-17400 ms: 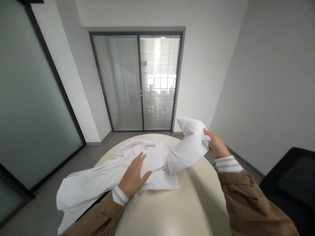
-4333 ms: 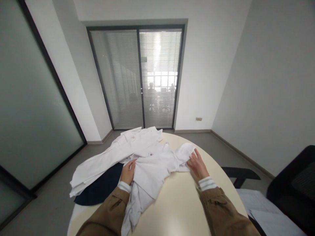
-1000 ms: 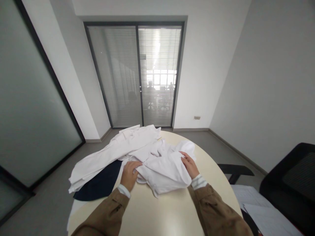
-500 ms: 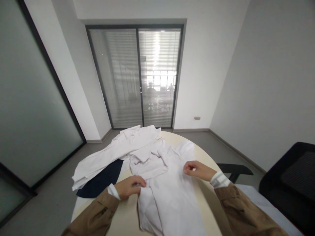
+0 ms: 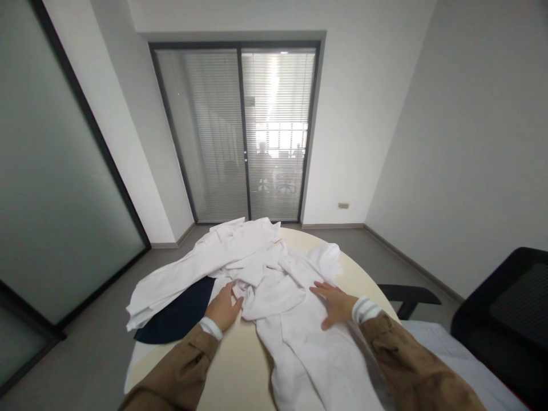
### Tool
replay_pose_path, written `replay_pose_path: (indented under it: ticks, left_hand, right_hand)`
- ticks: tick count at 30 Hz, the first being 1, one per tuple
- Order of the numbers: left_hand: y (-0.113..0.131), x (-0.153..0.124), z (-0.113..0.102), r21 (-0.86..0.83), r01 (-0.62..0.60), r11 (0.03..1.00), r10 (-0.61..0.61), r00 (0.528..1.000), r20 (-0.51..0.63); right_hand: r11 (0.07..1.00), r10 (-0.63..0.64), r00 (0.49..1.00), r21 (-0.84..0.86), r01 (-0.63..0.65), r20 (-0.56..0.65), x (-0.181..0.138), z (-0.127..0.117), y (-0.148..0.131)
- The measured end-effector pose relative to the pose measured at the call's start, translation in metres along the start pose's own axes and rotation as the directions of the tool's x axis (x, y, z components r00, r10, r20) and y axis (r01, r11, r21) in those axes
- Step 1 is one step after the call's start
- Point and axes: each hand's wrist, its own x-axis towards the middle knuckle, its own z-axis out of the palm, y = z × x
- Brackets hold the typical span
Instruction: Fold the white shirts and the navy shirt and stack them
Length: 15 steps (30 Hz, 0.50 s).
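A white shirt (image 5: 299, 331) lies spread down the middle of the round cream table (image 5: 240, 365), its lower part running toward me. My left hand (image 5: 223, 308) rests on the shirt's left edge, fingers together and stretched flat on the cloth. My right hand (image 5: 334, 302) lies flat on the shirt's right side with its fingers spread. Both arms wear brown sleeves with striped cuffs. A second white garment (image 5: 192, 268) lies bunched at the far left of the table, touching the shirt.
A dark navy cloth (image 5: 180, 317) lies under the white garment at the table's left. A black chair (image 5: 500, 319) stands at the right, white paper or cloth (image 5: 462, 371) below it. Glass doors with blinds (image 5: 240, 137) close the far wall; a glass partition (image 5: 51, 182) is left.
Half a second ago both hands pinched the shirt, pulling it toward me. Now both lie flat on the cloth, the left moved farther up, the right slightly lower.
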Motion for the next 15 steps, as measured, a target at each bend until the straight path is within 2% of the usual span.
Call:
replay_pose_path:
  ticks: [4, 7, 9, 10, 12, 14, 15]
  left_hand:
    - [0.005, 0.009, 0.013, -0.357, -0.009, 0.934, 0.021, 0.999, 0.029]
    - [0.013, 0.016, 0.016, -0.662, 0.018, 0.749, 0.042, 0.996, 0.075]
    - [0.014, 0.024, 0.011, -0.787, 0.054, 0.615, 0.06, 0.992, 0.115]
    - [0.014, 0.029, 0.007, -0.814, 0.06, 0.578, 0.053, 0.992, 0.111]
    - [0.014, 0.04, -0.002, -0.827, 0.024, 0.561, -0.014, 1.0, 0.02]
    - [0.014, 0.048, -0.007, -0.833, -0.036, 0.551, -0.11, 0.987, -0.116]
    - [0.014, 0.05, -0.006, -0.841, -0.042, 0.539, -0.148, 0.979, -0.144]
  right_hand:
    - [0.998, -0.029, 0.993, 0.047, 0.035, -0.111, 0.005, -0.003, -0.018]
    - [0.997, -0.026, 0.988, 0.07, 0.038, -0.155, 0.007, 0.005, -0.034]
    - [0.999, 0.004, 0.993, 0.055, 0.002, -0.114, 0.006, 0.012, -0.038]
    - [0.999, 0.017, 0.995, 0.039, -0.013, -0.097, 0.006, 0.015, -0.037]
    - [0.999, 0.034, 0.995, 0.006, -0.033, -0.09, 0.006, 0.019, -0.033]
    - [0.999, 0.044, 0.993, -0.019, -0.047, -0.113, 0.006, 0.021, -0.027]
    - [0.998, 0.052, 0.99, -0.028, -0.056, -0.129, 0.006, 0.021, -0.025]
